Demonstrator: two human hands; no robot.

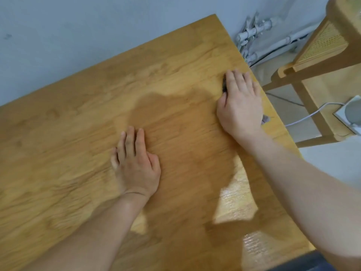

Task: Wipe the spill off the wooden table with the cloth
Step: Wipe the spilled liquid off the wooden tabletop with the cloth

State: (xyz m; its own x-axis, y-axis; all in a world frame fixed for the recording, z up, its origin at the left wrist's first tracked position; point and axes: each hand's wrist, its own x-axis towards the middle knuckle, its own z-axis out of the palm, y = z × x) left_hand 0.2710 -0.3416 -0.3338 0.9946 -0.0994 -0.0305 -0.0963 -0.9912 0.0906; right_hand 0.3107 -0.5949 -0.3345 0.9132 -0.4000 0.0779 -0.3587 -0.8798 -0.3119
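My right hand (241,102) lies flat with straight fingers on a dark grey cloth (224,86) near the right edge of the wooden table (68,133). Only slivers of the cloth show, one at my fingers and another at my wrist. My left hand (134,161) rests flat on the bare wood near the table's middle, fingers straight, holding nothing. Glossy wet streaks (236,200) shine on the wood below my right forearm.
A grey wall runs along the table's far edge. Right of the table stands a wooden chair (320,55) with a woven cane panel. Grey pipes (254,34) run along the wall's base, and a white power strip (349,114) with a cable lies on the floor.
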